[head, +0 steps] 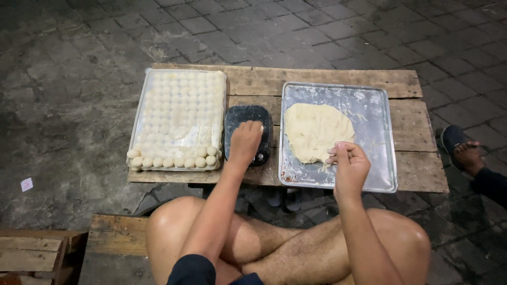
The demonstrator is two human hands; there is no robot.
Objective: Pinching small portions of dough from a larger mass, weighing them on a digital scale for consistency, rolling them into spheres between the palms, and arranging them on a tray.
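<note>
Pale, flattened mass of dough (316,131), irregular in outline and torn at its near edge, lying on the left half of a floured metal tray (377,132); the tray's right half is bare and dusted white; the tray sits on the right of a low plank desk (327,79) set on paving stones. At the centre of the desk, a small dark scale (248,121), just beside the tray's left rim; to the left, a second tray (177,119) filled with rows of small dough balls (174,161) under clear film, the nearest row uncovered. Free desk surface remains along the far edge and at the right end, beyond the metal tray; another person's sandalled foot (459,150) lies on the paving, well apart to the right. Left hand (245,141) resting palm down on the scale, its grip loosely curled, contents hidden; right hand (348,164) at the dough's near edge, its grip pinched on a small piece of dough, fingers pressed together
</note>
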